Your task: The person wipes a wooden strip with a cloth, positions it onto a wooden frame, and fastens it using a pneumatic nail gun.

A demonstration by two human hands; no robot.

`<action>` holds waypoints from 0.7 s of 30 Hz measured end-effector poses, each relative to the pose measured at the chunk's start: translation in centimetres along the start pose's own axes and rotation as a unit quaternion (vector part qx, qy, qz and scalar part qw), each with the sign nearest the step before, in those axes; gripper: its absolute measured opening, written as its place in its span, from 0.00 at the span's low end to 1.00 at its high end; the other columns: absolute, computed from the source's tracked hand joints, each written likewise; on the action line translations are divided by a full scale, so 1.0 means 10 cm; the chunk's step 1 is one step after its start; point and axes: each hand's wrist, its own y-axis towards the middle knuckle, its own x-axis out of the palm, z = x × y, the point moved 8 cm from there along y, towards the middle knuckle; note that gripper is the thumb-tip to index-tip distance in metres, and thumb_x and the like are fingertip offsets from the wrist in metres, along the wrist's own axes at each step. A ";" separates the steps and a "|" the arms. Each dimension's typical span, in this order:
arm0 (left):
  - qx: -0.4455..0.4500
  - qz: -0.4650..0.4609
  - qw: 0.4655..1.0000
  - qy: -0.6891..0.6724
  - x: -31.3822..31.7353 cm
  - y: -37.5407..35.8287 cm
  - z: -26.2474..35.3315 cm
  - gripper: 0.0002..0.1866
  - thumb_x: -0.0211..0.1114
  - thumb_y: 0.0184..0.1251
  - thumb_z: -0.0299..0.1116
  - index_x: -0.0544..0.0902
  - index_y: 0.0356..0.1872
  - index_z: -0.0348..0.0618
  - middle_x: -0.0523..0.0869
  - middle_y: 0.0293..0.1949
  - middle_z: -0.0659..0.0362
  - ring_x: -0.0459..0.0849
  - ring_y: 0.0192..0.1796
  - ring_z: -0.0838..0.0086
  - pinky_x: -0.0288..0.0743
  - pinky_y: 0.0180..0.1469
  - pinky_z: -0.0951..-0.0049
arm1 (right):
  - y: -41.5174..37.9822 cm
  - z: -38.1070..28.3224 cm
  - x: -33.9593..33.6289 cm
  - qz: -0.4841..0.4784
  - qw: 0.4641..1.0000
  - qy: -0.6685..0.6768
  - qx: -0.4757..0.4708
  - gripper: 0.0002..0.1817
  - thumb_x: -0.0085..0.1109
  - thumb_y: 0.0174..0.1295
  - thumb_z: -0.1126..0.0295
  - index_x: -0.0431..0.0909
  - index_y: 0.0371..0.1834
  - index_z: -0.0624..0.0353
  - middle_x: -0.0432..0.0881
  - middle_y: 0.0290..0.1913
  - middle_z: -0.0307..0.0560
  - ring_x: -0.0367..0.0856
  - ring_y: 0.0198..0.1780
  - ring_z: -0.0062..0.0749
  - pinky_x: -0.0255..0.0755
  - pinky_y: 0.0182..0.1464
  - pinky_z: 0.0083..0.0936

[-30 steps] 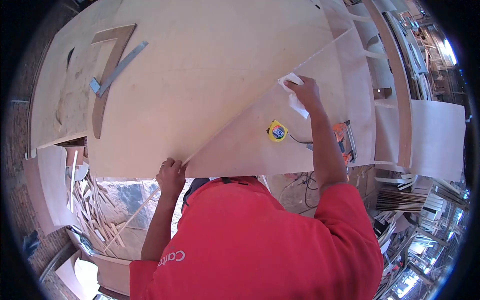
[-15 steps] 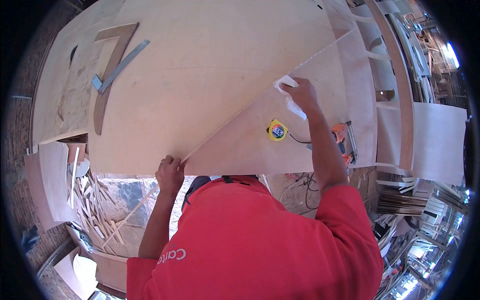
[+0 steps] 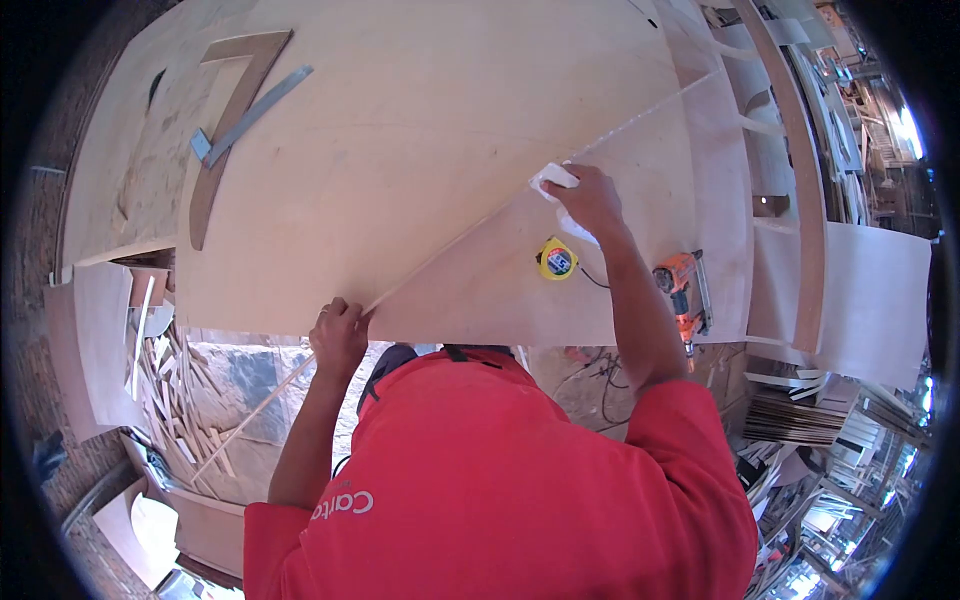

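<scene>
A thin wooden strip [image 3: 437, 257] runs diagonally over a large plywood sheet [image 3: 400, 160] and past its near edge. My left hand [image 3: 340, 337], at that edge, is closed around the strip. My right hand [image 3: 592, 203] grips a soft, crumpled white bag [image 3: 552, 181] against the strip farther up; part of the bag hangs below the fingers. White beads show along the strip's line beyond this hand. Near my right forearm lie a yellow tape measure [image 3: 556, 259] and an orange nail gun [image 3: 682, 290].
A metal try square [image 3: 250, 115] rests over a 7-shaped wooden piece [image 3: 212, 190] at the upper left. A long wooden board [image 3: 806, 190] borders the right side. Wood offcuts [image 3: 180, 400] are piled at lower left, and stacked thin sheets [image 3: 795, 412] lie at lower right.
My right hand has slid down and left along the strip with the white bag. My left hand keeps its hold at the near edge. The view has shifted slightly.
</scene>
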 end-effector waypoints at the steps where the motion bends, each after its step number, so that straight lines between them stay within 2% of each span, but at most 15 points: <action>1: -0.002 0.001 1.000 -0.001 0.00 0.00 0.00 0.10 0.75 0.64 0.40 0.85 0.32 0.47 0.82 0.35 0.58 0.86 0.41 0.58 0.81 0.36 0.53 | -0.09 -0.13 -0.02 -0.001 1.000 -0.020 -0.011 0.27 0.72 0.60 0.45 0.89 0.58 0.48 0.90 0.53 0.52 0.88 0.55 0.50 0.81 0.57 0.44; 3: -0.004 0.003 1.000 -0.014 -0.02 -0.01 0.00 0.09 0.74 0.65 0.40 0.87 0.36 0.48 0.82 0.36 0.58 0.86 0.42 0.58 0.80 0.38 0.54 | -0.13 -0.25 -0.02 -0.003 0.999 -0.042 -0.028 0.26 0.72 0.61 0.45 0.90 0.57 0.47 0.90 0.53 0.52 0.88 0.55 0.50 0.81 0.56 0.44; 7: -0.013 0.001 1.000 -0.016 -0.02 -0.01 -0.01 0.09 0.74 0.65 0.40 0.87 0.36 0.48 0.82 0.36 0.58 0.86 0.42 0.58 0.80 0.38 0.54 | -0.20 -0.31 0.12 -0.031 0.998 -0.046 -0.027 0.24 0.71 0.62 0.46 0.90 0.57 0.46 0.90 0.52 0.51 0.88 0.54 0.50 0.81 0.56 0.44; 9: 0.000 0.022 0.999 -0.032 -0.06 -0.01 0.01 0.09 0.75 0.63 0.39 0.85 0.32 0.47 0.82 0.35 0.58 0.87 0.41 0.58 0.82 0.36 0.53 | -0.25 -0.38 0.14 -0.028 0.997 -0.050 -0.043 0.24 0.71 0.62 0.47 0.89 0.57 0.46 0.91 0.51 0.51 0.88 0.54 0.50 0.81 0.56 0.44; 16: -0.001 0.031 0.999 -0.021 -0.05 -0.01 -0.02 0.10 0.75 0.62 0.39 0.84 0.31 0.46 0.82 0.35 0.58 0.87 0.40 0.58 0.82 0.34 0.54 | -0.41 -0.56 0.28 -0.049 0.997 -0.014 -0.064 0.23 0.71 0.63 0.48 0.90 0.55 0.48 0.91 0.47 0.50 0.89 0.51 0.50 0.81 0.54 0.43; 18: -0.001 0.018 0.999 -0.027 -0.03 -0.01 -0.03 0.09 0.75 0.63 0.39 0.88 0.36 0.48 0.82 0.35 0.59 0.87 0.41 0.59 0.82 0.37 0.54 | -0.45 -0.62 0.34 -0.063 0.996 0.003 -0.067 0.23 0.70 0.63 0.48 0.90 0.54 0.48 0.91 0.46 0.50 0.89 0.51 0.51 0.81 0.54 0.44; 21: -0.011 0.002 1.000 -0.028 -0.02 -0.01 -0.04 0.09 0.76 0.62 0.39 0.88 0.36 0.48 0.82 0.35 0.58 0.87 0.41 0.58 0.82 0.37 0.54 | -0.53 -0.73 0.41 -0.068 0.993 -0.033 -0.094 0.21 0.70 0.63 0.48 0.90 0.54 0.46 0.91 0.46 0.50 0.89 0.50 0.50 0.81 0.53 0.44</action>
